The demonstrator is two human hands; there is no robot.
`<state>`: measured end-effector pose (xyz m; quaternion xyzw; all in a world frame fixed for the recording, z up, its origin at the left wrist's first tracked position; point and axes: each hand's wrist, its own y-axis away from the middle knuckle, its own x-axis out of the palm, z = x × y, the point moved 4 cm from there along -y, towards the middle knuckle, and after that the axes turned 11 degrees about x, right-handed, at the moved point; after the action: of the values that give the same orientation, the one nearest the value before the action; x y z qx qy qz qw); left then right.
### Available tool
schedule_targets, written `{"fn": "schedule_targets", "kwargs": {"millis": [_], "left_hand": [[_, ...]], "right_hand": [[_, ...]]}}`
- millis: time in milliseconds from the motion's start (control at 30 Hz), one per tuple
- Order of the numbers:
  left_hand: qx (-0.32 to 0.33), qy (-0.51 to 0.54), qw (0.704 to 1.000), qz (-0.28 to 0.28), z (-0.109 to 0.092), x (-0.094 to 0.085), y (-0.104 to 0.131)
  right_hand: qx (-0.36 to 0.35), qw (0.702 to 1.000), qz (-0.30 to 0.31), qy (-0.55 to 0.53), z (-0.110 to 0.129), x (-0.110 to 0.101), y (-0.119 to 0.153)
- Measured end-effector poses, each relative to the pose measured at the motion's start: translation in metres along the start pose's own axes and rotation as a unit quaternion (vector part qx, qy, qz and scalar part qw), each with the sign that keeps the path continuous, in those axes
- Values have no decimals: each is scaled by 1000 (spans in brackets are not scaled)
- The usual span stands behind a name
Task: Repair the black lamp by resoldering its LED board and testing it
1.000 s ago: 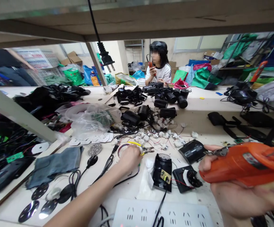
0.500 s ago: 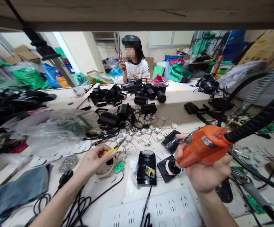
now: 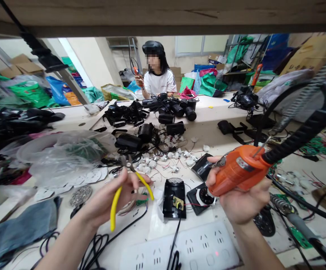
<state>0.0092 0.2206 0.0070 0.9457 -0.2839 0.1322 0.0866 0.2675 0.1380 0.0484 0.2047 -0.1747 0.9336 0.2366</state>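
Note:
Yellow-handled cutters (image 3: 113, 210) rest in my left hand (image 3: 110, 198), their handles spread and jaws pointing away from me. My right hand (image 3: 240, 200) is wrapped round an orange electric screwdriver (image 3: 239, 168), whose black cable runs up to the right. Between the hands lies a black housing (image 3: 174, 191) with a small yellowish circuit board (image 3: 178, 203) on it. Red wires link it to a black part with a white ring (image 3: 201, 198), just left of the screwdriver's tip. A green board (image 3: 142, 199) is partly behind the cutters.
A white power strip (image 3: 180, 247) lies at the near edge. Small white parts (image 3: 177, 154) and black housings (image 3: 129, 141) cover the middle. A plastic bag (image 3: 58, 150) and grey cloth (image 3: 22, 225) are left. A person (image 3: 159, 77) sits opposite; a shelf (image 3: 163, 18) hangs overhead.
The cutters in my left hand have swung round, with their handles now spread toward me. My right hand and the screwdriver have shifted slightly left. The person's raised hand moved left.

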Motion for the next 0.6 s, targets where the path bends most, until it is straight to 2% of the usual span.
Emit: {"fn": "schedule_targets", "kwargs": {"millis": [100, 167, 200, 233, 267, 300, 367, 400, 433, 467, 500, 600], "left_hand": [[-27, -56, 996, 64, 2, 17, 1], [-58, -152, 984, 74, 3, 25, 1], [-71, -226, 969, 75, 3, 28, 1], [-77, -315, 943, 76, 2, 30, 0], [-71, -412, 905, 78, 0, 33, -1], [-55, -508, 855, 85, -2, 37, -3], [-9, -667, 737, 107, -8, 49, -5], [8, -718, 685, 122, -9, 56, -6], [21, -751, 645, 141, -9, 62, -7], [30, -768, 620, 160, -7, 69, -8], [38, -774, 606, 177, -6, 75, -9], [68, -763, 608, 207, 2, 89, -13]], "right_hand": [[-3, 1000, 0, 3, 0, -1, 1], [-2, 1000, 4, 2, 1, -1, 1], [0, 1000, 6, 0, 1, -1, 0], [3, 1000, 8, -2, 1, -1, 0], [3, 1000, 9, -3, 2, 0, 0], [1, 1000, 9, -3, 2, 0, 0], [-1, 1000, 12, 2, 3, 1, 0], [0, 1000, 15, 6, 2, 2, 0], [2, 1000, 17, 10, 2, 2, 0], [4, 1000, 17, 11, 1, 1, 1], [7, 1000, 14, 10, 0, 1, 1], [10, 1000, 7, 2, -1, -1, 1]]}}
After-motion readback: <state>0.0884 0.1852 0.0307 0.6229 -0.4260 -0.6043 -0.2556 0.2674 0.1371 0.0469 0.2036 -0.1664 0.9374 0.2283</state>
